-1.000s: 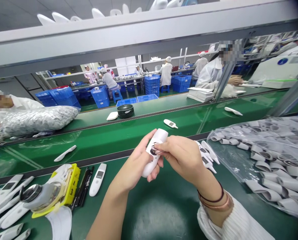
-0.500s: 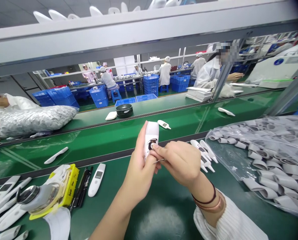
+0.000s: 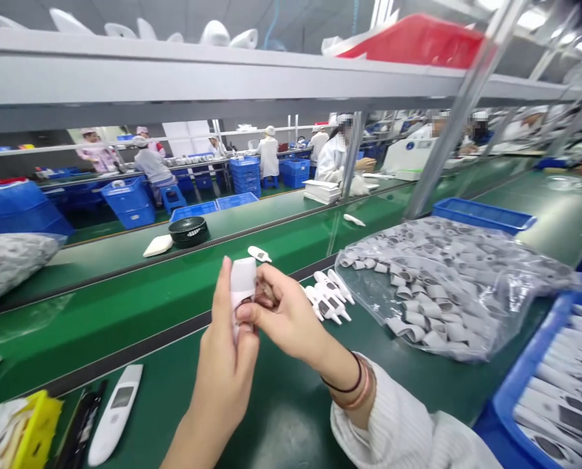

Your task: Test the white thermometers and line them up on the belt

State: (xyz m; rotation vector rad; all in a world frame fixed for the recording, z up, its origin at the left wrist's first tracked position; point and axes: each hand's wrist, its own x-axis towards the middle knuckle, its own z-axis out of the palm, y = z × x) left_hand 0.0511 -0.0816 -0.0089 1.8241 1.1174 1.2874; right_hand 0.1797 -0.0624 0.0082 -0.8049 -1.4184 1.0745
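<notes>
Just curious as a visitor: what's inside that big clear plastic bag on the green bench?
A heap of small grey-white curved pieces fills the clear bag. Pieces lower in the heap are covered by those on top.

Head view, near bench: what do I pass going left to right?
Yellow block → black pens → flat white thermometer → left hand around the held thermometer → right hand → thermometer pile → bag of grey parts → blue tray.

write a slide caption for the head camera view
Left hand holds a white handheld device upright over the green bench; right hand presses at its middle, bag of grey parts nearby.
</notes>
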